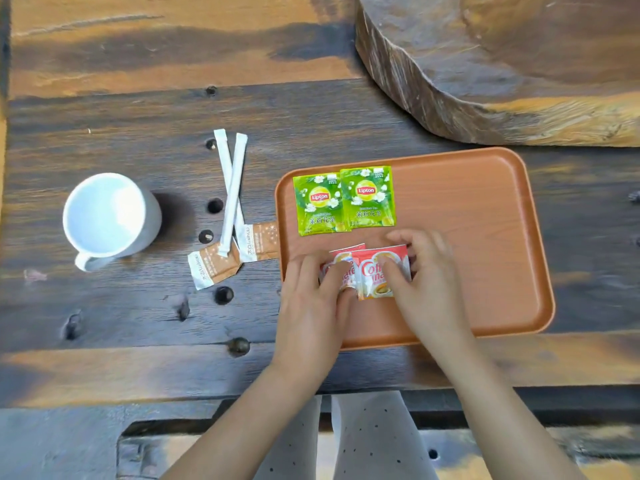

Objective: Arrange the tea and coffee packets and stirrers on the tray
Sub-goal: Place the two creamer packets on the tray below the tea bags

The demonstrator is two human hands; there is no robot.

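Observation:
An orange tray (485,237) lies on the dark wooden table. Two green tea packets (343,200) lie side by side at its upper left. Below them, two red coffee creamer packets (367,271) lie overlapping on the tray. My left hand (311,299) presses its fingers on the left red packet. My right hand (426,282) holds the right red packet by its top and right edge. Two white wrapped stirrers (232,188) lie crossed on the table left of the tray. Two brown sugar packets (216,266) lie under their lower ends, one touching the tray's left rim.
A white mug (107,216) stands at the left, handle toward me. A thick wooden slab (502,71) fills the back right behind the tray. Several dark holes dot the table. The table's front edge runs below my forearms, with my knees beneath.

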